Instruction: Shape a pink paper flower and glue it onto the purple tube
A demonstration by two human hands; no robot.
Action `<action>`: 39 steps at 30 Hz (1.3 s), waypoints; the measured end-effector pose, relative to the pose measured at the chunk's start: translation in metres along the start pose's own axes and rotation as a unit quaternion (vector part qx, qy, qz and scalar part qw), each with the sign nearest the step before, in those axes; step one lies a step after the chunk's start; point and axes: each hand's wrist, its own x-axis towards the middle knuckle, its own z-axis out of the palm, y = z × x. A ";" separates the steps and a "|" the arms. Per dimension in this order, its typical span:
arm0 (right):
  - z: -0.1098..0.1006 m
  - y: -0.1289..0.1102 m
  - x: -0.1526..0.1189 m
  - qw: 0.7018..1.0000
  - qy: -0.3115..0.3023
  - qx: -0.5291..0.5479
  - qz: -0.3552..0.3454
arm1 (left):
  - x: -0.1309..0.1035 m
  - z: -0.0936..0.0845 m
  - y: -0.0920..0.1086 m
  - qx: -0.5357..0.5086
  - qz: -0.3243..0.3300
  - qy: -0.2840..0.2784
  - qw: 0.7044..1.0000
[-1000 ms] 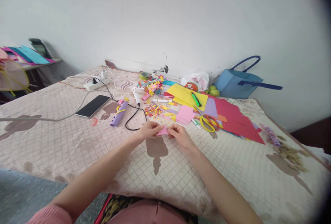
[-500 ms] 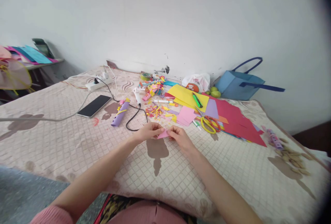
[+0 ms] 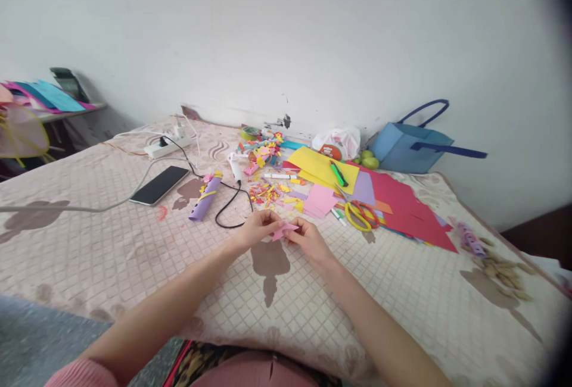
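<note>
A small piece of pink paper (image 3: 284, 230), with pointed corners, is held just above the cloth between my two hands. My left hand (image 3: 259, 227) pinches its left side with thumb and finger. On the right side, my right hand (image 3: 308, 237) grips it the same way, fingers curled. Beyond the hands lie pink paper squares (image 3: 320, 200), a pile of paper scraps (image 3: 267, 192), and scissors with yellow handles (image 3: 356, 217). A purple paper tube (image 3: 205, 198) with yellow strips lies to the left.
A phone (image 3: 159, 185), a white power strip (image 3: 165, 145) and a glue gun (image 3: 235, 167) with a black cable are on the left. A green cutter (image 3: 338, 173) rests on yellow paper (image 3: 308, 164). Red sheets (image 3: 406, 208), a blue bag (image 3: 409, 147) and peanuts (image 3: 504, 272) are right.
The pink paper has gone from a folded triangle to a more open shape with several points. Both hands stay in nearly the same place, and the view has shifted slightly.
</note>
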 end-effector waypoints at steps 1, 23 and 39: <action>0.000 0.000 0.000 1.000 -0.002 0.002 0.000 | 0.000 0.000 0.000 -0.005 0.004 0.007 1.000; 0.004 -0.003 0.000 0.995 0.069 0.060 -0.039 | 0.000 0.006 0.000 -0.034 -0.020 0.046 0.998; 0.007 -0.004 -0.002 0.991 0.071 0.111 -0.028 | -0.002 0.007 0.000 -0.074 -0.035 0.049 0.995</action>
